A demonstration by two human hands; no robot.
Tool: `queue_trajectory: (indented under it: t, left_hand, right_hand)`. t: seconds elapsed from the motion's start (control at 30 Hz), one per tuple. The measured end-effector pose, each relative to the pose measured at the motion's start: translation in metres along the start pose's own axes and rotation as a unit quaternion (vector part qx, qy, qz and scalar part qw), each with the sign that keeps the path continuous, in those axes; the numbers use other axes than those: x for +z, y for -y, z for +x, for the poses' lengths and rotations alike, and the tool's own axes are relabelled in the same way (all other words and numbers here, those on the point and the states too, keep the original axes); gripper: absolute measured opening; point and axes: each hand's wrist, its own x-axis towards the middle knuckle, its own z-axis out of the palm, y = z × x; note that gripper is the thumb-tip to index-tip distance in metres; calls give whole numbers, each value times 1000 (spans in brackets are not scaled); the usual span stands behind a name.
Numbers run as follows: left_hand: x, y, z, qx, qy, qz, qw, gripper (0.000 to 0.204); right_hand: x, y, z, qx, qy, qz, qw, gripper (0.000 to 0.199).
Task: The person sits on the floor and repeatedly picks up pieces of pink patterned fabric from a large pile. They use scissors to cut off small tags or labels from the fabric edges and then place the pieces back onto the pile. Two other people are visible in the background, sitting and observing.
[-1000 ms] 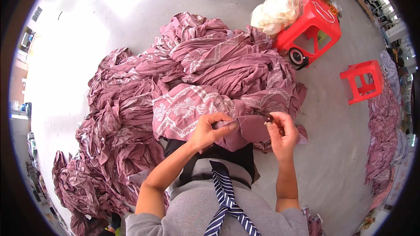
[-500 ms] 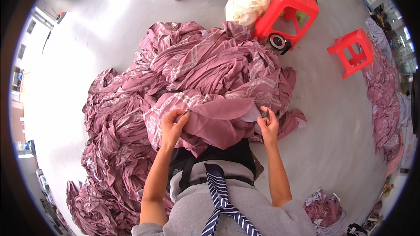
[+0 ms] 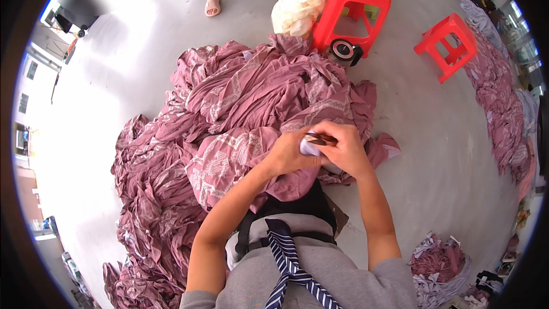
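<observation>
My left hand [image 3: 287, 154] and my right hand [image 3: 343, 150] meet over my lap, above a big heap of mauve patterned garments [image 3: 240, 114]. The left hand pinches a small pale piece of fabric [image 3: 309, 147] at the edge of one mauve garment [image 3: 240, 157] lying over my lap. My right hand grips a small dark tool with a brown handle [image 3: 320, 138], whose tip touches that pale piece. The tool's kind is too small to tell.
A red plastic toy car [image 3: 351, 6] with a cream bundle [image 3: 297, 3] stands behind the heap. A red stool [image 3: 449, 43] is at the right, more mauve cloth [image 3: 497, 97] along the right edge, scraps [image 3: 440, 260] at lower right. A person's sandalled feet [image 3: 213, 4] are at the top.
My hands, apart and spreading the garment before, have come together at its edge. The view has tilted so the heap and the red toy car sit lower in the picture.
</observation>
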Motion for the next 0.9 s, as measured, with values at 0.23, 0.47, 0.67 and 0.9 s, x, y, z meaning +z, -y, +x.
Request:
queue_trajectory:
  t: [0.23, 0.47, 0.67, 0.9]
  left_hand:
    - [-11, 0, -40, -133, -160, -368, 906, 40]
    - [-11, 21, -51, -119, -275, -345, 889, 29]
    - [-10, 1, -51, -89, -326, -452, 826, 20]
    - [-9, -5, -57, -77, -282, -548, 784, 13]
  right_hand:
    - [-7, -10, 13, 104, 14, 72, 992, 26]
    - [25, -33, -17, 101, 45, 55, 992, 15]
    - [24, -21, -23, -12, -59, 2, 998, 11]
    - [24, -8, -23, -10, -63, 47, 997, 15]
